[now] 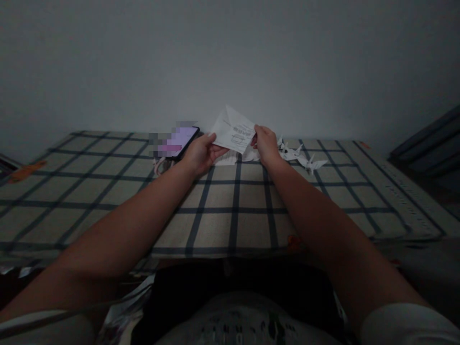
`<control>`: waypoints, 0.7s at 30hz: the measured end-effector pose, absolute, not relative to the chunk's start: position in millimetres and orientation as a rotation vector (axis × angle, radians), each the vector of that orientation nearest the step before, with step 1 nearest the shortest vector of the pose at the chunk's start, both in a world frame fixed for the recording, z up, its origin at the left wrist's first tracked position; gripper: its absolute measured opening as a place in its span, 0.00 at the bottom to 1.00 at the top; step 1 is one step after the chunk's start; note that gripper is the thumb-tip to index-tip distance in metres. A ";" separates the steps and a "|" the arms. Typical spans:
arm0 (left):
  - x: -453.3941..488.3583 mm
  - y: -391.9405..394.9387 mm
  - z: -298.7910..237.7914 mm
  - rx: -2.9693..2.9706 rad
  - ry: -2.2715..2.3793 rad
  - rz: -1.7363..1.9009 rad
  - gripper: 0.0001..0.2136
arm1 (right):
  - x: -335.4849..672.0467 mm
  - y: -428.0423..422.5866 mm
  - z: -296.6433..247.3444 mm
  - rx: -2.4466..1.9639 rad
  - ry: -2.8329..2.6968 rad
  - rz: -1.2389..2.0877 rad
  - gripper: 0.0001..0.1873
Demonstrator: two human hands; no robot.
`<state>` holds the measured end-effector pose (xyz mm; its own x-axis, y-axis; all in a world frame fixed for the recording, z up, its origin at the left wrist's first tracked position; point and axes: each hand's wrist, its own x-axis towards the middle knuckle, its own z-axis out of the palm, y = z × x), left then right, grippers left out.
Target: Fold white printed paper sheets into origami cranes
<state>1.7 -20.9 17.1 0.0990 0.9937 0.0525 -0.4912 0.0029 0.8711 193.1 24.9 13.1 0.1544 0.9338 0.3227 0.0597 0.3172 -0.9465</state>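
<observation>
Both hands hold up a piece of white printed paper, creased and angular in outline, above the far part of the table. My left hand pinches its left corner, thumb on top and fingers beneath. At the right edge, my right hand is closed on the same paper between thumb and fingers. Under the held paper lies another printed sheet, partly hidden. Several folded white paper cranes rest just right of my right hand.
A phone with a lit screen, partly blurred out, leans behind my left forearm, with a pale cable or ring beside it. A checked cloth covers the table, which meets a plain wall at the back.
</observation>
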 end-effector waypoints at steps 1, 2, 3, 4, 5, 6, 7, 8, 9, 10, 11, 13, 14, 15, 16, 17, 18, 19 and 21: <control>1.5 -20.0 16.6 0.902 0.737 1.362 0.09 | 192.6 24.7 13.2 -1.052 -1.252 0.837 0.15; 1.1 -19.0 16.3 0.909 0.738 1.382 0.09 | 192.1 23.8 13.7 -1.040 -1.255 0.838 0.14; 0.6 -17.9 16.3 0.916 0.739 1.407 0.09 | 191.5 22.4 14.4 -1.028 -1.265 0.840 0.14; 0.0 -16.9 16.5 0.921 0.741 1.432 0.09 | 191.0 20.6 15.1 -1.015 -1.286 0.844 0.15; -0.6 -16.0 16.9 0.923 0.747 1.452 0.09 | 190.4 18.5 15.6 -0.998 -1.321 0.851 0.18; -1.3 -15.2 17.3 0.921 0.755 1.467 0.10 | 189.8 16.5 15.7 -0.975 -1.371 0.860 0.21; -1.8 -14.5 17.6 0.917 0.764 1.474 0.11 | 189.2 14.8 15.3 -0.949 -1.432 0.870 0.23; -2.2 -14.1 17.8 0.912 0.770 1.477 0.12 | 188.6 13.5 14.3 -0.919 -1.500 0.880 0.25; -2.4 -13.8 17.8 0.904 0.775 1.479 0.12 | 188.0 13.0 12.8 -0.891 -1.567 0.884 0.26; -2.3 -13.7 17.5 0.894 0.780 1.480 0.13 | 187.6 13.1 11.0 -0.865 -1.635 0.880 0.25; -2.1 -13.8 17.3 0.887 0.783 1.477 0.13 | 187.4 13.8 9.2 -0.846 -1.696 0.851 0.24; -1.8 -14.5 16.8 0.882 0.788 1.453 0.14 | 187.7 16.2 6.1 -0.835 -1.816 0.728 0.17; -1.7 -15.0 16.8 0.882 0.792 1.433 0.13 | 188.2 17.4 5.3 -0.839 -1.845 0.671 0.15; -1.8 -15.6 17.0 0.886 0.790 1.408 0.11 | 188.8 18.4 4.8 -0.842 -1.855 0.637 0.12; -2.0 -16.4 17.4 0.892 0.782 1.383 0.10 | 189.3 19.0 4.8 -0.843 -1.849 0.624 0.10; -2.2 -17.2 18.0 0.899 0.770 1.364 0.09 | 189.6 19.2 5.1 -0.842 -1.827 0.638 0.09; -2.2 -18.3 18.7 0.909 0.754 1.349 0.10 | 189.5 19.0 5.5 -0.843 -1.795 0.672 0.10; -2.0 -19.6 19.3 0.924 0.737 1.335 0.12 | 189.2 18.4 6.1 -0.847 -1.759 0.718 0.12; -0.6 -22.7 20.0 0.967 0.714 1.314 0.18 | 187.5 16.3 7.5 -0.864 -1.686 0.815 0.15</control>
<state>-0.6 -22.7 20.0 0.1482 0.9846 0.0923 -0.4585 -0.0143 0.8886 187.5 16.3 7.5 -0.2138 0.8526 0.4769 0.1557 0.5117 -0.8450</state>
